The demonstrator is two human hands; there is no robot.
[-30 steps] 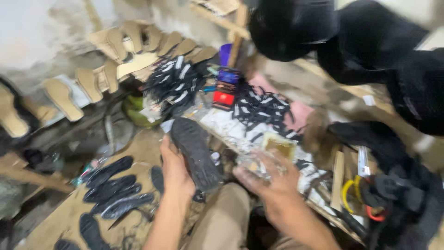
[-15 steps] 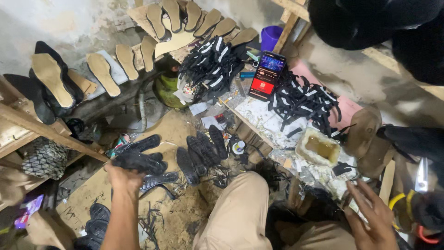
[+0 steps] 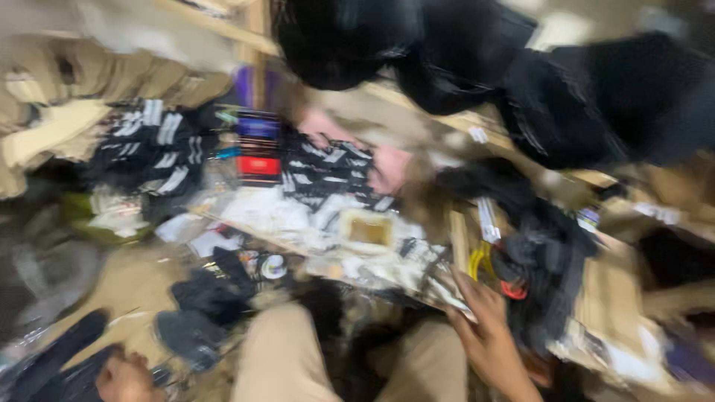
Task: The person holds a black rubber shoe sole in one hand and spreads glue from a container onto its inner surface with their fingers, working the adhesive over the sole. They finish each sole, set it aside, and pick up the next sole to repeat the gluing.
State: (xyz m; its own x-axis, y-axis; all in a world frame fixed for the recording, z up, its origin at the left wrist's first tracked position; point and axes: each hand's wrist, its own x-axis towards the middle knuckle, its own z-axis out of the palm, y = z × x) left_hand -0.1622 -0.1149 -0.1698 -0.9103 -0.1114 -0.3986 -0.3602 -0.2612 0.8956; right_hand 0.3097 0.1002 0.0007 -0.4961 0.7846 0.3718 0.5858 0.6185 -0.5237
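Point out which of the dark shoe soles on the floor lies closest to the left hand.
The long dark sole at the bottom-left edge, beside the left hand. The other dark soles lie farther up, toward the low workbench.

Frame heavily blurred. Low board (image 3: 313, 223) crowded edge to edge: black straps (image 3: 328, 175) at far edge, small tray (image 3: 369, 231) mid-board, paper scraps along near edge. Co-worker's hands (image 3: 387, 167) blocked far edge. Right hand (image 3: 484, 335) at near right corner, hemmed by dark pile (image 3: 547, 268). Left hand (image 3: 126, 380) low on floor among black soles (image 3: 208, 298). Bare floor patch (image 3: 134, 279) off left edge gave only open passage.
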